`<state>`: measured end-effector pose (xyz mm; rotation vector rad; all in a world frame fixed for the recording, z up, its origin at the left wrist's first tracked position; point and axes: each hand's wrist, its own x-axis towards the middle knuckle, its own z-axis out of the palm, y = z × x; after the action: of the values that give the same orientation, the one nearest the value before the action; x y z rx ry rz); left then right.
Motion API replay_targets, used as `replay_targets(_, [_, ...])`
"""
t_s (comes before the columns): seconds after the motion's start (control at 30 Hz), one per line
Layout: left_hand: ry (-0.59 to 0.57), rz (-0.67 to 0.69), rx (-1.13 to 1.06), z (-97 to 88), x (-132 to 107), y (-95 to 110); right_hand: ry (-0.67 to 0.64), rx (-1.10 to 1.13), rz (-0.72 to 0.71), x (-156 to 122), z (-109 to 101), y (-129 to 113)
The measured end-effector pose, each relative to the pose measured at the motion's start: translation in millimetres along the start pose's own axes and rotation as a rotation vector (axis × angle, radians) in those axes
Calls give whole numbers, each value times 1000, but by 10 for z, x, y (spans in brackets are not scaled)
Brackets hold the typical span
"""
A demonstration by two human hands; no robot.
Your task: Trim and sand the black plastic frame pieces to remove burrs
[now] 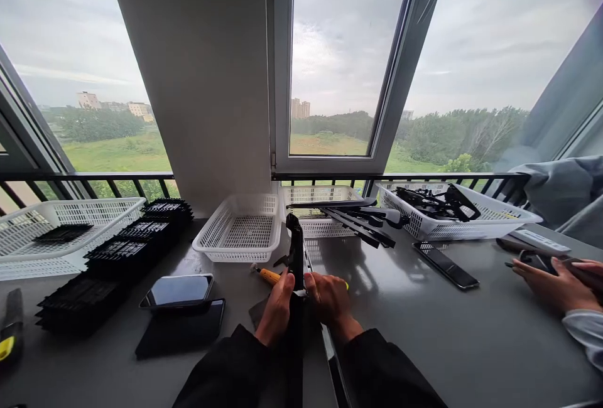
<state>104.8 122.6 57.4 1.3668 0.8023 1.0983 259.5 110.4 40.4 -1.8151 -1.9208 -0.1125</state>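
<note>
— What are the hands gripping?
— The left hand [277, 309] and right hand [331, 298] are both closed round a black bar [296, 250], upright above the table [424, 339].
— Its lower end?
— Hidden between the sleeves [226, 376]. The screwdriver [269, 276] behind is half covered.

A grey table [471, 345] runs under the window. At far left, a white basket [28, 257] holds one black tray [63, 232]. Beside it, stacks of black trays [122, 251] run toward the near left. A phone [178, 290] lies partly on a dark slab [183, 332]. Three more baskets line the far edge: a middle basket [221, 238], a second basket [320, 194] with long black strips [358, 223] across its rim, and a right basket [471, 229] of black parts [438, 201]. A yellow-handled screwdriver [268, 276] lies mid-table and another phone [445, 265] lies right. At the right edge, a co-worker's hand [546, 282] rests on the table.
</note>
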Motion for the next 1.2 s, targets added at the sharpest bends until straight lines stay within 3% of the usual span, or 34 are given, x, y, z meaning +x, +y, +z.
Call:
replay_targets(0.1, [-140, 62, 18, -3, -15, 64, -2, -16, 18, 57, 2, 16])
replay_targets(0.2, [-195, 66, 23, -23, -23, 111, -6, -23, 36, 108, 1, 42])
replay_targets(0.47, [-325, -133, -135, -151, 54, 62, -8, -24, 86, 305, -45, 144])
replay_targets(0.73, [-357, -150, -134, -169, 49, 81, -42, -19, 124, 429, -45, 188])
replay_targets(1.2, [-286, -107, -63, -120, 21, 180, -95, 18, 159, 429, -92, 67])
